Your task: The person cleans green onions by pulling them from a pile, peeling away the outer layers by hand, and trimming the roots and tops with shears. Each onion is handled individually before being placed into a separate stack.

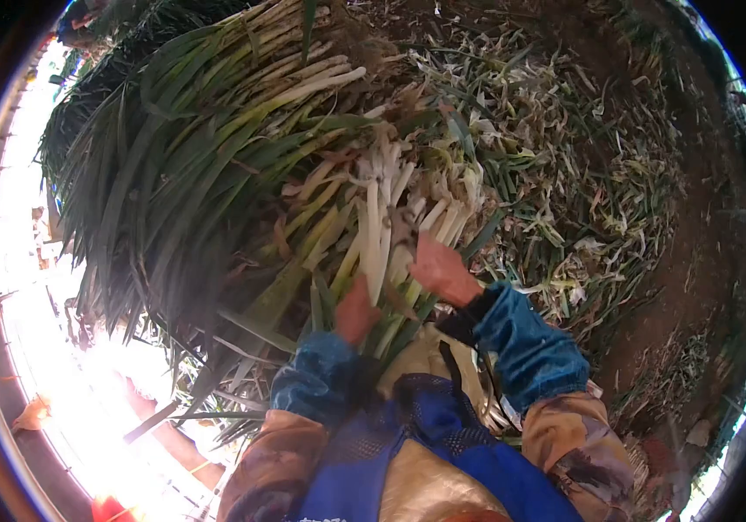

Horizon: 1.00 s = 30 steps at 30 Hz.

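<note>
A big heap of green onions lies in front of me, white stalks toward the middle, long green leaves fanning left. My left hand is closed around a bundle of pale stalks at its lower part. My right hand presses on the same bundle from the right, fingers against the white ends. Both forearms wear blue sleeve covers. Part of the bundle is hidden behind my hands.
Trimmed leaves and onion peelings litter the brown soil to the right. Bare dirt runs along the far right. A very bright, washed-out area fills the lower left. My blue apron covers the bottom centre.
</note>
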Tool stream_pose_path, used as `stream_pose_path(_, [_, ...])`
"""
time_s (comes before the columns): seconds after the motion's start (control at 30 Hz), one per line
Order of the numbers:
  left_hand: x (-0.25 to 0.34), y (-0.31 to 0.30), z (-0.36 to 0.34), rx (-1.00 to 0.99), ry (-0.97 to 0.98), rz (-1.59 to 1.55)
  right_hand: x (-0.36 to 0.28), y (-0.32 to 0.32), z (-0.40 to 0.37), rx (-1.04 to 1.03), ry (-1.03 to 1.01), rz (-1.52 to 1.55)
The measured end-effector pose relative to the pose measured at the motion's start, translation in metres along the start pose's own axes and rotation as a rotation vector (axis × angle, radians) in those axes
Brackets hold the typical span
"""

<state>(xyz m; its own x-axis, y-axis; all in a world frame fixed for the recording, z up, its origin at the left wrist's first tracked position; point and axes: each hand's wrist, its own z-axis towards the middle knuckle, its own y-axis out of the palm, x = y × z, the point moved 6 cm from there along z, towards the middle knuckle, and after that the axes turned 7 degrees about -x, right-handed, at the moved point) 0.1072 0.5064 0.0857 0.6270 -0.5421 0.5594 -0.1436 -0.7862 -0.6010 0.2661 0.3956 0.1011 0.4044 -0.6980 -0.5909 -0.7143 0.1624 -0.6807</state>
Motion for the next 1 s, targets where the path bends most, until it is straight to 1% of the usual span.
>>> stream_pose_path(0.07, [0.002,0.005,-0.016,0.015,0.058,-0.065,-0.016,0.0,-0.022,-0.134,0.063,-0.025])
stream_pose_path(0.17, [0.009,0.007,-0.028,-0.026,0.025,0.0,-0.005,0.006,-0.008,-0.096,0.069,0.0])
stream_pose_path(0.27, [0.003,0.011,-0.037,-0.024,0.047,0.005,0.001,-0.002,-0.001,0.042,0.049,-0.007])
stream_pose_path(0.37, [0.01,0.019,-0.066,-0.05,0.155,-0.044,-0.006,-0.009,-0.031,-0.079,0.103,-0.015])
stream_pose_path(0.47, [0.011,0.048,-0.081,-0.292,0.087,0.01,-0.022,0.0,-0.084,-0.005,-0.131,-0.085])
stream_pose_path(0.57, [0.029,0.063,-0.065,-0.196,0.335,-0.019,0.017,0.004,-0.071,-0.217,0.23,-0.167])
stream_pose_path(0.63, [0.043,0.056,-0.045,-0.118,0.288,0.027,0.06,-0.018,-0.059,-0.013,0.29,-0.095])
stream_pose_path(0.67, [0.046,0.047,-0.032,-0.076,0.26,0.051,0.064,-0.031,-0.052,0.087,0.314,-0.057])
stream_pose_path(0.7, [0.045,0.035,-0.023,0.039,0.344,0.052,0.06,-0.024,-0.047,0.045,0.287,-0.067])
stream_pose_path(0.77, [0.031,0.007,-0.018,0.263,0.517,0.062,0.01,-0.018,-0.042,-0.031,0.239,-0.083])
stream_pose_path(0.83, [-0.006,-0.035,-0.028,0.265,0.347,0.007,-0.044,0.018,-0.042,-0.16,0.067,-0.033])
stream_pose_path(0.87, [-0.043,-0.046,-0.025,0.252,0.171,0.131,-0.064,0.053,-0.046,-0.24,-0.109,0.034])
stream_pose_path(0.9, [-0.077,-0.058,-0.019,0.239,-0.005,0.253,-0.081,0.069,-0.045,-0.289,-0.177,0.06])
stream_pose_path(0.93, [-0.092,-0.076,-0.017,0.201,-0.077,0.208,-0.098,0.085,-0.045,-0.34,-0.243,0.09])
stream_pose_path(0.97, [-0.102,-0.091,-0.013,0.164,-0.147,0.161,-0.116,0.077,-0.043,-0.364,-0.198,0.078])
stream_pose_path(1.0, [-0.109,-0.099,-0.005,0.263,-0.043,0.276,-0.124,0.073,-0.04,-0.386,-0.15,0.066])
